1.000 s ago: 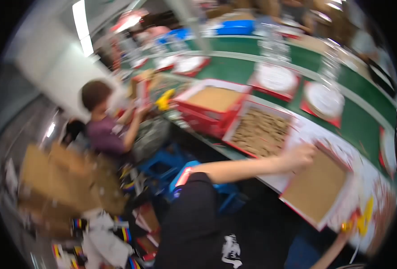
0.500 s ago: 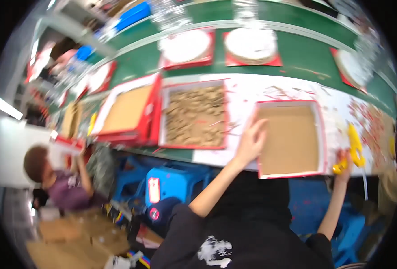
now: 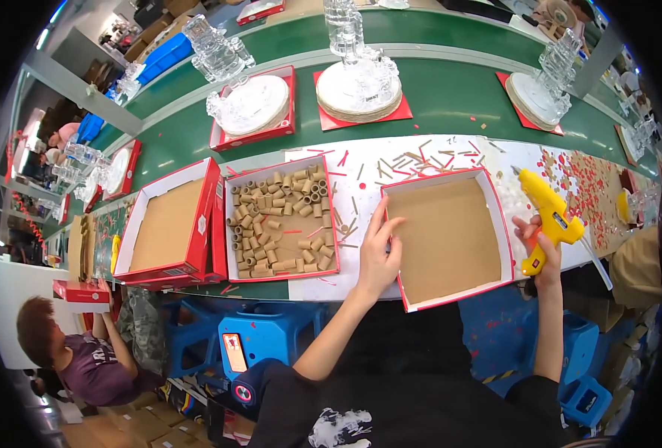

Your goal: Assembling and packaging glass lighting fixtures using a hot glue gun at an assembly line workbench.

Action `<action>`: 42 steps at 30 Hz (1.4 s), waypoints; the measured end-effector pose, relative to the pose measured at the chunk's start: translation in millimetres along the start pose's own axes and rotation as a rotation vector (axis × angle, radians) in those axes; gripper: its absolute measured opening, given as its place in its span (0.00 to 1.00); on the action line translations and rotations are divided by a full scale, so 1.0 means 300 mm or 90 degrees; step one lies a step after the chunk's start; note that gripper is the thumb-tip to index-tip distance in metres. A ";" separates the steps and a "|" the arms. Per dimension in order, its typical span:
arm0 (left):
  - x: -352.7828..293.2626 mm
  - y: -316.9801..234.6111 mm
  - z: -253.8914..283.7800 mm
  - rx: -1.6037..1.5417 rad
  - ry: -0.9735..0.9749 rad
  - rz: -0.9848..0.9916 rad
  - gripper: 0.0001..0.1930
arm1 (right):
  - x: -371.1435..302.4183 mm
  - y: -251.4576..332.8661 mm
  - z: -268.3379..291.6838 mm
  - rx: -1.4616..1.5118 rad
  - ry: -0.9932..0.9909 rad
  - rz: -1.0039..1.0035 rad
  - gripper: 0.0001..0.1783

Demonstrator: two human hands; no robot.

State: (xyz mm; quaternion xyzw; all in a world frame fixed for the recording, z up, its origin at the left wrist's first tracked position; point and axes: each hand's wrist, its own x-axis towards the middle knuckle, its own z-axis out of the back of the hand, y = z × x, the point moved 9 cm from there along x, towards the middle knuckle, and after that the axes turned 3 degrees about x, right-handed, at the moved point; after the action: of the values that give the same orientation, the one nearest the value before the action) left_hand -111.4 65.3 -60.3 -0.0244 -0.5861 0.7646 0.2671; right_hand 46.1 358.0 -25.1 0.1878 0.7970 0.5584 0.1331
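**Yellow hot glue gun point(image 3: 549, 203) gripped in the right hand point(image 3: 545, 252), shallow cardboard box point(image 3: 447, 239) touched by the left hand point(image 3: 378, 263)**

The handle of the glue gun is wrapped by the right fingers, its nozzle being pointed up and to the left of them, near the right wall of the box. The open, red-edged box is set between the two hands, on the near edge of the bench point(image 3: 450, 104). Its left wall is touched by the partly bent left fingers; whether the wall is pinched cannot be told.

Just left of the left fingers, short cardboard tubes point(image 3: 252, 257) are held in a second red box point(image 3: 331, 216), and farther left a stack of red boxes point(image 3: 204, 243) is seen. Beyond the left fingers, thin strips point(image 3: 402, 160) are scattered over a white sheet point(image 3: 316, 290); to the right of the right fingers, small red bits point(image 3: 607, 187) are strewn. Farther beyond both hands, white discs point(image 3: 357, 89) are topped with clear plastic pieces point(image 3: 344, 30). Well left of the left fingers, another red box point(image 3: 83, 293) is held by a co-worker point(image 3: 96, 366).
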 end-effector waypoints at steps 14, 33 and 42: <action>0.554 -0.175 0.393 0.527 -0.064 -0.191 0.15 | -0.019 -0.141 0.093 0.038 -0.036 0.025 0.18; 1.078 0.336 0.420 1.066 0.157 -0.309 0.06 | -0.054 -0.275 0.352 0.364 -0.160 0.027 0.16; 1.090 -0.296 0.635 0.141 0.003 -0.112 0.07 | -0.024 -0.241 0.327 0.458 -0.090 0.057 0.16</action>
State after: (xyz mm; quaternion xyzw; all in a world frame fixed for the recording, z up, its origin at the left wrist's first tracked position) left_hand -424.5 55.1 170.1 0.0548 -0.4976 0.7980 0.3355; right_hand 83.0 415.1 -126.6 0.2955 0.9222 0.2333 0.0886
